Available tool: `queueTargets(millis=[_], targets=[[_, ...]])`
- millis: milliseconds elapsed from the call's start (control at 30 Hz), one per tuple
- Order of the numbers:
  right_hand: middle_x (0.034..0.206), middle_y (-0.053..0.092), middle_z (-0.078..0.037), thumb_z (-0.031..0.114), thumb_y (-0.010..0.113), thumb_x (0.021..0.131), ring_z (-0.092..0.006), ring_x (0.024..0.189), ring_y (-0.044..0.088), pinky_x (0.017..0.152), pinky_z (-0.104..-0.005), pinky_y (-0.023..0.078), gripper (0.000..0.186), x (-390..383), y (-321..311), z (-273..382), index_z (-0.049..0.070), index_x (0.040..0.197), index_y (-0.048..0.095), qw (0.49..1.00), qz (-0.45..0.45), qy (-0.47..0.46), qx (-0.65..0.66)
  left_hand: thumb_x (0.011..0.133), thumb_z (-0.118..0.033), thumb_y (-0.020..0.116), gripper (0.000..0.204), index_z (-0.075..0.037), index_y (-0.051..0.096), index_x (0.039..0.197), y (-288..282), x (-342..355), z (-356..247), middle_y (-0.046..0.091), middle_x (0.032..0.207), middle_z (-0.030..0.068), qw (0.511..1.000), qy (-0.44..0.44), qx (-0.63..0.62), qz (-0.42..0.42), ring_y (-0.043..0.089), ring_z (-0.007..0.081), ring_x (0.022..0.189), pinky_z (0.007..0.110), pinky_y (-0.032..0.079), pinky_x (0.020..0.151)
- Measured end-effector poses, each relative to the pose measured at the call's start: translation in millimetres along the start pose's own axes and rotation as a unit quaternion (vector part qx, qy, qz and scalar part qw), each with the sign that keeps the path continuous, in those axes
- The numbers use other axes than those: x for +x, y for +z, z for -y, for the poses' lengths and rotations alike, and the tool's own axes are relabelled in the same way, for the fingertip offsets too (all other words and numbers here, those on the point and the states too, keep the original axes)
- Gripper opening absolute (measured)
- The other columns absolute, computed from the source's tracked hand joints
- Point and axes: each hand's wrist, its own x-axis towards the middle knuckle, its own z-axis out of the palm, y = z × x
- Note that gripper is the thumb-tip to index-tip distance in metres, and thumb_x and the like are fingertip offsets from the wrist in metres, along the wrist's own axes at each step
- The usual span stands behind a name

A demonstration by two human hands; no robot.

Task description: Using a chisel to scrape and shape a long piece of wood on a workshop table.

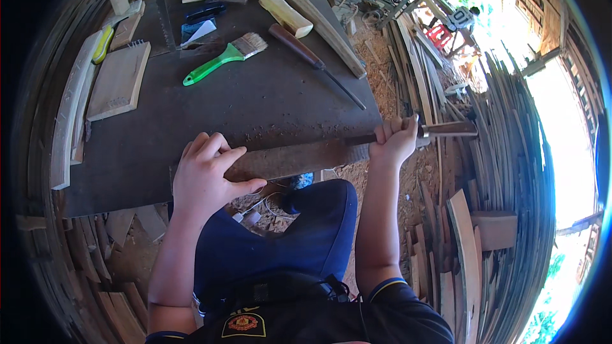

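A long brown piece of wood [293, 158] lies along the near edge of the dark worktable [191, 111]. My left hand [207, 169] grips its left end, fingers bent over the top and thumb along the near side. Closed at the other end is my right hand [395, 143], wrapped round a chisel-like tool [451, 129]. That tool has a bright metal collar, with a wider, brownish end jutting right past the table. Its dark other part reaches left over the wood. My fingers hide its middle. Dark shavings [280, 132] are scattered just beyond the wood.
On the table are a green-handled paintbrush [223, 64], a wooden-handled tool with a thin shaft [309, 57], a wood block [285, 15], boards [121, 83] and a saw blade [161, 9]. Stacked timber strips [510, 153] stand right. Farther off is another person [462, 20].
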Motion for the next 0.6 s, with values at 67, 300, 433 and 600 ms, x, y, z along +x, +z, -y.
queueTargets(millis=[67,300,433,600], targets=[[0.052,0.025,0.005,0.035,0.036,0.109,-0.0097,0.042,0.016,0.038,-0.0295,0.016,0.048,-2.7,3.2,-3.2,0.017,0.065,0.032,0.999,0.037,0.029,0.008,0.062,-0.049,0.088,0.055,-0.009,0.08,0.099,-4.6,-1.6,0.7,0.054,0.084,0.0002,1.0,-0.025,-0.001,0.005,0.059,0.0196,0.086,0.04,0.054,0.086],[0.054,0.024,0.006,0.033,0.041,0.109,-0.0082,0.042,0.016,0.037,-0.0282,0.015,0.043,27.8,-34.8,11.1,0.018,0.069,0.032,0.998,0.008,0.03,0.051,0.058,-0.048,0.09,0.056,-0.009,0.08,0.098,1.3,5.7,-3.5,0.054,0.083,0.0001,1.0,-0.008,-0.013,-0.011,0.058,0.0189,0.084,0.037,0.054,0.082],[0.055,0.025,0.006,0.033,0.042,0.109,-0.0083,0.043,0.018,0.038,-0.0286,0.013,0.042,-10.6,-3.7,4.4,0.018,0.071,0.031,0.999,0.013,0.045,0.008,0.061,-0.052,0.088,0.056,-0.011,0.08,0.098,-0.9,-0.3,0.6,0.054,0.085,-0.0001,1.0,-0.015,-0.009,0.002,0.059,0.0203,0.088,0.04,0.054,0.088],[0.054,0.026,0.005,0.033,0.042,0.109,-0.0085,0.043,0.018,0.039,-0.0294,0.014,0.044,12.2,-25.8,15.4,0.018,0.069,0.032,0.999,0.038,0.019,0.011,0.06,-0.052,0.088,0.056,-0.011,0.08,0.097,-0.4,-0.2,2.5,0.054,0.084,-0.0006,0.999,-0.027,-0.017,0.001,0.06,0.0191,0.087,0.04,0.054,0.09]])
